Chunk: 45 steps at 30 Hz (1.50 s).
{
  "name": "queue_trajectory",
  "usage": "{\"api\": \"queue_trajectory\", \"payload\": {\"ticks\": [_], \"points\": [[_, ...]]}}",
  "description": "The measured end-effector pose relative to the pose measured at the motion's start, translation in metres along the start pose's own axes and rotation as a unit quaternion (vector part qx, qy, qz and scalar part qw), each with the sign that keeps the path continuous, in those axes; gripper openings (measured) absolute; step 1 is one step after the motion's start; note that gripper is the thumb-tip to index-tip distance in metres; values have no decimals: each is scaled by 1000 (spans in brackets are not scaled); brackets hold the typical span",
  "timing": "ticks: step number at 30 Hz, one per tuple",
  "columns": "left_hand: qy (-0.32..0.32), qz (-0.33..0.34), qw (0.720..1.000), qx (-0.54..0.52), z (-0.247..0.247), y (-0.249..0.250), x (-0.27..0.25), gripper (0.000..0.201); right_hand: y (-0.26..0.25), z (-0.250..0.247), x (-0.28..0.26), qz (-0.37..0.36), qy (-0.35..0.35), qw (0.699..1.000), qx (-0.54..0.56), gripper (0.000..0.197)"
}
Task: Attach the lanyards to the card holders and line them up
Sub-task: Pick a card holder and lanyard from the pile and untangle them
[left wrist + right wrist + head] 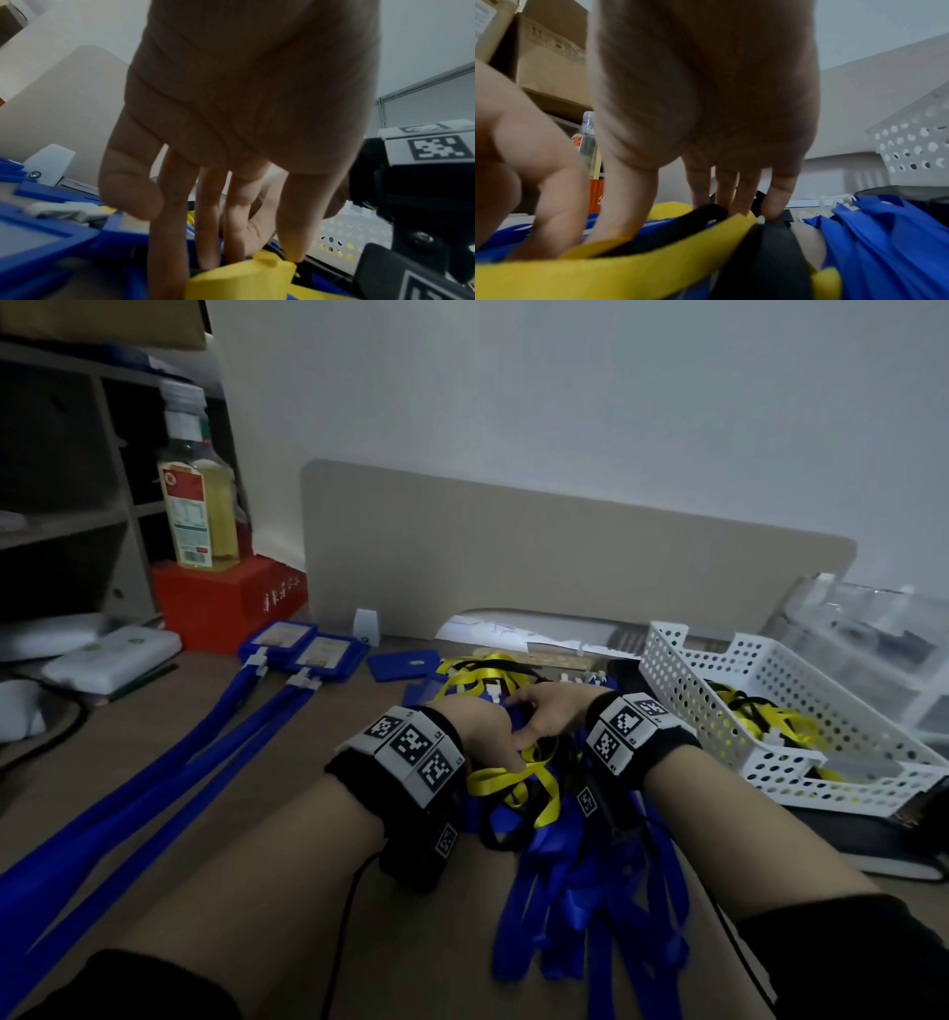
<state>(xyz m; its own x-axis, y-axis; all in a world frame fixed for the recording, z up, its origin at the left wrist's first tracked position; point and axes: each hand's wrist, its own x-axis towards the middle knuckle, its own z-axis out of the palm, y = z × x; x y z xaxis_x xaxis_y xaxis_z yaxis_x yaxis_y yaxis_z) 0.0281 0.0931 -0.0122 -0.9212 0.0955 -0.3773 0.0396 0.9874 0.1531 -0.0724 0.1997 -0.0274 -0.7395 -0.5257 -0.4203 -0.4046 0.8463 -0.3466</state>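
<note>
1. Both my hands are down in the tangled pile of lanyards point(560, 814), blue, yellow and black, in the middle of the desk point(287, 814).
2. My left hand point(482, 731) has fingers straight, reaching into the straps, tips at a yellow lanyard point(246, 278); it grips nothing I can see.
3. My right hand point(552, 711) does likewise, fingers extended, tips among yellow and black straps.
4. Far left, two blue card holders point(303, 644) lie side by side, blue lanyards already clipped on.
5. A white basket point(729, 711) sits right.

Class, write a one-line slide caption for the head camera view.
Both hands, left hand and right hand, dig into a tangled lanyard pile beside two finished card holders.
</note>
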Motion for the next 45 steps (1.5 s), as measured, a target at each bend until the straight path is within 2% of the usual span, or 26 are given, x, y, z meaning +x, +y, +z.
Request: {"api": "queue_trajectory", "payload": {"ticks": [3, 10, 13, 15, 17, 18, 19, 22, 25, 27, 31, 34, 36, 39, 41, 43, 45], "points": [[-6, 0, 1000, -12, -1, -2, 3, 43, -1, -1, 6, 15, -2, 1000, 23, 85], [-5, -4, 1000, -30, 1, -5, 2, 45, -8, -1, 11, 33, -23, 999, 1, 91], [-13, -6, 999, -37, 0, -5, 2, 46, -9, -5, 12, 39, -27, 999, -11, 86], [-28, -10, 998, -48, -3, -4, 1, 45, -11, -6, 10, 42, -35, 998, -26, 68], [-42, -17, 997, -65, -4, -4, 0, 41, -12, -8, 8, 29, -45, 998, -24, 31], [-46, -18, 996, -72, -5, -4, -1, 38, -12, -8, 5, 21, -43, 999, -15, 19], [-48, -18, 996, -80, -4, -5, -2, 36, -12, -9, 4, 15, -43, 999, -2, 16], [-40, -18, 994, -97, -3, -9, -4, 35, -9, -10, -2, 16, -8, 999, 32, 18], [-20, -22, 996, -89, -3, -12, -6, 31, -1, -14, -4, 24, 81, 996, 28, 31], [-13, -33, 996, -79, -3, -14, -7, 34, 4, -14, -7, 9, 130, 989, 71, 21], [3, -64, 995, -75, -3, -13, -12, 39, 8, -17, -17, -13, 193, 955, 223, 29], [26, -75, 993, -92, -4, -14, -13, 51, 5, -21, -25, -26, 213, 915, 342, 21], [46, -77, 990, -104, -6, -16, -12, 59, 4, -24, -30, -25, 220, 898, 379, 14], [121, -88, 985, -87, -7, -24, -9, 65, -1, -27, -38, -17, 251, 889, 383, 11], [175, -103, 976, -78, -10, -28, -8, 66, -4, -29, -41, -27, 264, 870, 415, 12], [211, -85, 966, -123, -13, -31, -7, 62, -8, -30, -45, -38, 261, 842, 470, 17], [232, -34, 945, -228, -16, -33, -5, 50, -13, -30, -50, -48, 251, 814, 522, 18]]}}
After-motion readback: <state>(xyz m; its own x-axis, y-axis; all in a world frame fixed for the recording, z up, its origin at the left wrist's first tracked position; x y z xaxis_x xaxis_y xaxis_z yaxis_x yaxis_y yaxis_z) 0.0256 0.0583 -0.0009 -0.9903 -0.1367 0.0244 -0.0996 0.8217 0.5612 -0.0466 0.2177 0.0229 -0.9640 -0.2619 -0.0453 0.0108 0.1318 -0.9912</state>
